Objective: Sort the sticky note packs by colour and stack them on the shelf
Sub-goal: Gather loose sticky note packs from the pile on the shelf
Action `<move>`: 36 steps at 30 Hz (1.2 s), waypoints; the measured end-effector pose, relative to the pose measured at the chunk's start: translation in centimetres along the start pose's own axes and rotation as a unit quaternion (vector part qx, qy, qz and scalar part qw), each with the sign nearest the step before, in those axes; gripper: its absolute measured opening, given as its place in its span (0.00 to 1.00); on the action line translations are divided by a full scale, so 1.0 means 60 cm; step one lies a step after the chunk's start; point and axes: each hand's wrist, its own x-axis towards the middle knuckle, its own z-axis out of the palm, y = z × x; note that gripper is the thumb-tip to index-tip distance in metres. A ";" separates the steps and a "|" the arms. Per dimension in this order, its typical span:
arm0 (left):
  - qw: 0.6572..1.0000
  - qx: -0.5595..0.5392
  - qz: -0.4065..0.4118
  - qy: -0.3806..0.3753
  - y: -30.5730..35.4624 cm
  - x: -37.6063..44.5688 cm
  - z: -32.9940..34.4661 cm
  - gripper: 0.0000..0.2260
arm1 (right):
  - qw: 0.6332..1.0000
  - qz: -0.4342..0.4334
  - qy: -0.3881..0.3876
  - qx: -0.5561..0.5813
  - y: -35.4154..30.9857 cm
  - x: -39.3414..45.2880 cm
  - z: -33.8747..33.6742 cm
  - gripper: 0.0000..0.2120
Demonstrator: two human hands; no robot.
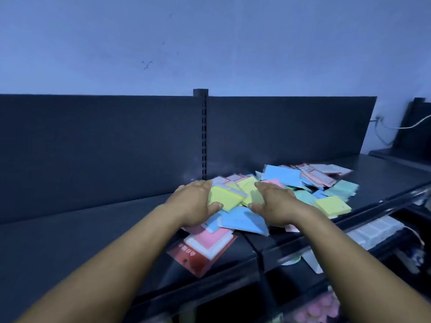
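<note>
A loose heap of sticky note packs lies on the dark shelf point(70, 241). My left hand point(194, 202) and my right hand point(274, 202) rest on the heap, one at each side of a yellow pack point(225, 198). The fingers of both hands lie fairly straight, and each thumb points inward toward the pack. Blue packs point(242, 221) lie just below my hands. A pink pack point(211, 240) on a red backing card sits at the front edge. Another yellow pack point(332, 206), green packs point(345, 187) and a light blue pack point(282, 174) lie to the right.
A dark back panel with a slotted upright post point(203, 136) stands behind the heap. A shelf bay stretches to the left of the packs. Lower shelves point(373, 231) with boxed goods show at the bottom right. A white cable point(410, 125) hangs at the far right.
</note>
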 end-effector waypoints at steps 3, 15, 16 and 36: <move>1.000 0.000 -0.019 -0.011 0.007 0.041 0.015 0.31 | 1.000 -0.005 -0.001 -0.010 0.021 0.031 0.004 0.32; 0.986 -0.080 -0.116 -0.092 -0.005 0.111 0.051 0.39 | 0.999 0.018 -0.032 -0.010 0.026 0.102 0.026 0.35; 0.985 -0.085 -0.122 -0.088 -0.005 0.113 0.049 0.41 | 0.999 0.031 -0.032 -0.001 0.026 0.102 0.026 0.37; 0.965 -0.196 -0.168 -0.048 -0.010 0.130 0.038 0.41 | 0.992 0.111 -0.038 0.056 0.025 0.121 0.010 0.57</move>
